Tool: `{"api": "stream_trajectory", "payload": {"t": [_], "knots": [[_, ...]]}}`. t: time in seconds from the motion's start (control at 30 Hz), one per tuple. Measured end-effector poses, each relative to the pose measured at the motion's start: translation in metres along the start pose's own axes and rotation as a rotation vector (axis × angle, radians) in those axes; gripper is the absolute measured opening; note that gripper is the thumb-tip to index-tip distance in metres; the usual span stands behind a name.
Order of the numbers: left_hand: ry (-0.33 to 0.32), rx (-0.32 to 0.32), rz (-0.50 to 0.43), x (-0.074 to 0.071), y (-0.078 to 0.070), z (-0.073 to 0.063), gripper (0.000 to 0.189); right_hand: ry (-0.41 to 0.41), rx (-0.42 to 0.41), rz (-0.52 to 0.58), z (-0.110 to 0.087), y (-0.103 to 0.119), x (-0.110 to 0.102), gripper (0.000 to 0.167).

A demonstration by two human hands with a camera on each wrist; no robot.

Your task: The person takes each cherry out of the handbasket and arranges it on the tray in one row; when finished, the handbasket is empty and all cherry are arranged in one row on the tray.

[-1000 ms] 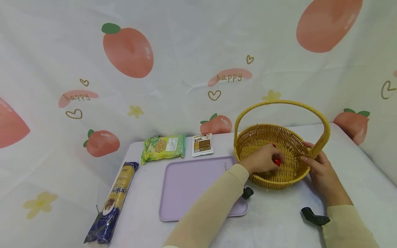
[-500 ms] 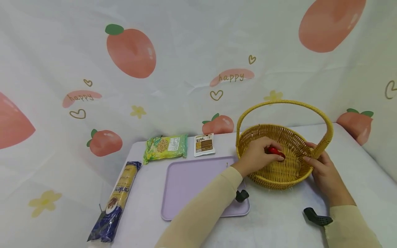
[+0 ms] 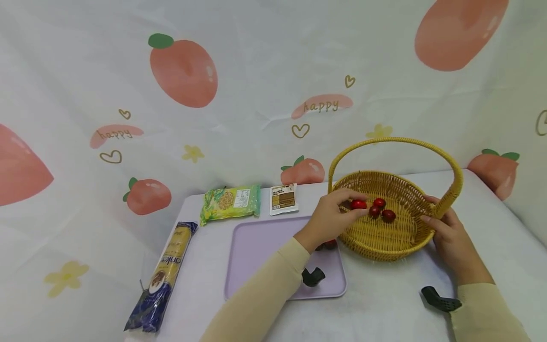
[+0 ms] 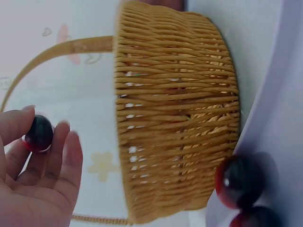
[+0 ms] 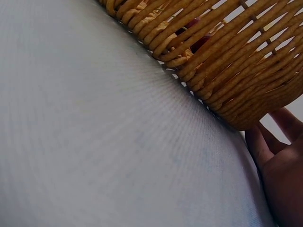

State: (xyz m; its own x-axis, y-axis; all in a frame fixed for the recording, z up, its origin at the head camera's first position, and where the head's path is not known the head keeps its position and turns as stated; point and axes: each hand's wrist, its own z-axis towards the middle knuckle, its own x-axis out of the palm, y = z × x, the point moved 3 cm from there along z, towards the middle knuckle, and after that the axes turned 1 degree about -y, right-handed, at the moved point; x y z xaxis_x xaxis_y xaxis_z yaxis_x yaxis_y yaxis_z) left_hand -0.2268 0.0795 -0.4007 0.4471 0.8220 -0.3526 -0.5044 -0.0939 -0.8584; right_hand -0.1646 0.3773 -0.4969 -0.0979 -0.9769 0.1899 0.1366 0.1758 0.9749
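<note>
- Tabletop (image 3: 376, 299): I see the basket (image 3: 380, 235) upright on it.
- Tray (image 3: 262, 256): left of the basket, likely close for short reaches.
- Right hand (image 3: 449, 240): fingers gripping the basket's right side, presumably steadying it.
- Left hand (image 3: 326, 219): fingers clamped on a red fruit (image 3: 358, 204) above the basket's rim.
- Loose fruits (image 3: 388, 215): three inside the basket; tray fruits (image 3: 330, 244) left of it.

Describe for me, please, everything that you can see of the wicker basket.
The wicker basket is yellow-brown and round, apparently woven from cane-like strands with small gaps, and has one tall wrapped handle arching over it. It stands upright on the white tablecloth, right of the lilac tray. Three red fruits lie inside. The right hand grips its right side by the handle's foot; the left hand holds another fruit near the left rim.
</note>
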Motion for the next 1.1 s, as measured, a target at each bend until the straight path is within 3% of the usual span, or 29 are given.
{"api": "stream_trajectory", "payload": {"t": [0.2, 0.37, 0.57, 0.8, 0.87, 1.0, 1.1], "knots": [[-0.051, -0.025, -0.131, -0.015, -0.006, -0.02, 0.028, -0.003, -0.003, 0.008, 0.0, 0.001, -0.002, 0.054], [-0.066, -0.047, -0.172, -0.026, -0.006, -0.04, 0.03, 0.007, -0.015, 0.028, 0.002, 0.001, -0.002, 0.054], [-0.097, -0.109, -0.136, -0.043, 0.011, -0.071, 0.031, 0.008, -0.015, 0.033, 0.002, 0.0, -0.001, 0.053], [-0.16, -0.268, -0.103, -0.067, 0.034, -0.105, 0.034, 0.006, -0.014, 0.054, 0.002, -0.001, 0.004, 0.053], [-0.185, -0.313, -0.109, -0.071, 0.039, -0.111, 0.034, -0.003, -0.003, 0.045, 0.002, -0.001, 0.003, 0.053], [-0.217, -0.339, -0.048, -0.074, 0.049, -0.117, 0.032, -0.011, 0.008, 0.037, 0.002, 0.0, 0.001, 0.053], [-0.203, -0.354, 0.018, -0.071, 0.059, -0.119, 0.03, -0.008, 0.003, 0.039, 0.003, 0.0, 0.001, 0.053]]}}
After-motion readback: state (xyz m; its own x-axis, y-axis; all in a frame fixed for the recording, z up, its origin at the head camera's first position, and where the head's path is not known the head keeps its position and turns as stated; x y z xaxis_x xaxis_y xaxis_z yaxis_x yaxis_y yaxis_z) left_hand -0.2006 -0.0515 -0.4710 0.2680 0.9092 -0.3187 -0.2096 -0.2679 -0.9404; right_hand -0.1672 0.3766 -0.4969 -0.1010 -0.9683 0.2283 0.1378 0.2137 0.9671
